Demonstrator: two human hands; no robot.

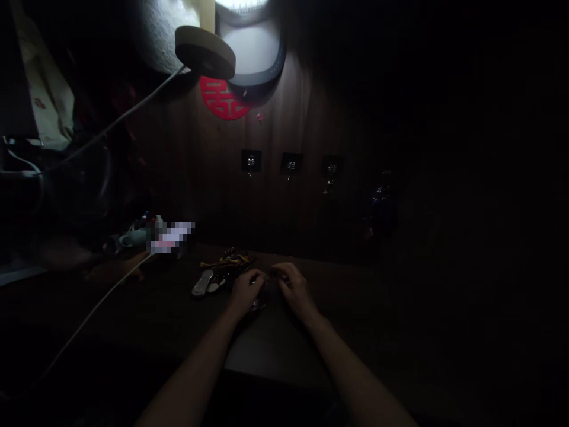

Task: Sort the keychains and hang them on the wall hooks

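Observation:
In dim light, my left hand [246, 290] and my right hand [294, 287] face each other low over the dark tabletop. Both have their fingers curled in at a dark, slightly see-through thing [269, 290] between them, too dim to name. A few small shiny bits [256, 306] show just below my left hand. Left of that hand lies a silvery oblong thing [203, 283] with a rounded end, beside a small pale piece [217, 284]. Behind these is a tangled heap of yellow and dark strips or cords [231, 260].
A lit lamp [243, 5] hangs above, near a round disc [204, 52] with a white cable [128, 112]. Three dark hook plates [291, 162] line the wooden wall below a red round paper cut-out [222, 101]. A blurred box [171, 238] stands at the left.

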